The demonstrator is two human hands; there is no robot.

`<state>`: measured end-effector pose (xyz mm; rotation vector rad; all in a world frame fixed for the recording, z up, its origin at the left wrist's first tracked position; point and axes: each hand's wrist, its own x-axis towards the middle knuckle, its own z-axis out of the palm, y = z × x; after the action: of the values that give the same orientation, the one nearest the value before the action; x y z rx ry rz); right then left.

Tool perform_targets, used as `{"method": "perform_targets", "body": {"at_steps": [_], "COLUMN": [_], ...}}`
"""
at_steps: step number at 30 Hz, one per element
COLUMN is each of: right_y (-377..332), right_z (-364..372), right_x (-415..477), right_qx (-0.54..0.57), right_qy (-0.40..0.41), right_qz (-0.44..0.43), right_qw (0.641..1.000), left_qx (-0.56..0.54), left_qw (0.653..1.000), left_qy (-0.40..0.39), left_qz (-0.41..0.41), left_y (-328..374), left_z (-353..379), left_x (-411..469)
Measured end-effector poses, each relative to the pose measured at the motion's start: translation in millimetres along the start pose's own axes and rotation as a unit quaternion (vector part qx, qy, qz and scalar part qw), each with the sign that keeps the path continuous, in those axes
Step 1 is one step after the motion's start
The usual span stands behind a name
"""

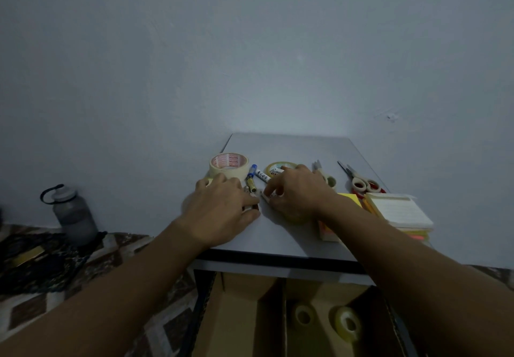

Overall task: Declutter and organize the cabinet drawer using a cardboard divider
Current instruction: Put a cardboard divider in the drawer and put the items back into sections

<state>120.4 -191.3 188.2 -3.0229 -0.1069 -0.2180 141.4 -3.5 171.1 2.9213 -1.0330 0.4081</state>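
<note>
Open drawer [222, 329] below cabinet top [292, 240], cardboard divider [284, 315] upright inside, splitting it; two clear tape rolls [347, 324] in right compartment, left one bare. On top you have two bigger tape rolls [228, 165], two scissors [361, 183], two markers [262, 176], one battery [251, 184], one sticky-note stack [400, 215]. Your left hand [222, 209] lies palm down, fingers together over small item (cannot tell what). Your right hand [294, 192] curls fingers, pinching small white object [265, 196].
</note>
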Motion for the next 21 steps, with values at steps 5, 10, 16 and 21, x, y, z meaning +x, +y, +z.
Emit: {"method": "perform_targets", "body": {"at_steps": [5,10,16,21], "right_y": [-0.8,-3.2,-11.3,-19.0], "right_z": [0.7,-0.9,-4.2,-5.4], "right_x": [-0.3,-7.8,-23.7,-36.2], "right_qx": [-0.004,-0.015,-0.029,-0.036], "right_qy": [-0.002,-0.002,-0.001,0.001], "right_qz": [-0.003,-0.014,-0.032,-0.042], "right_qw": [1.0,1.0,0.999,0.998], "left_qx": [0.013,0.015,-0.007,-0.013], "left_qw": [1.0,1.0,0.999,0.993], "left_qy": [0.003,0.004,0.032,0.116], "left_qz": [0.004,0.004,0.005,-0.003], "left_y": [2.9,7.4,8.1,2.3], "left_z": [0.7,-2.4,-2.0,9.0], "left_x": [-6.1,-21.8,-45.8,-67.1]}}
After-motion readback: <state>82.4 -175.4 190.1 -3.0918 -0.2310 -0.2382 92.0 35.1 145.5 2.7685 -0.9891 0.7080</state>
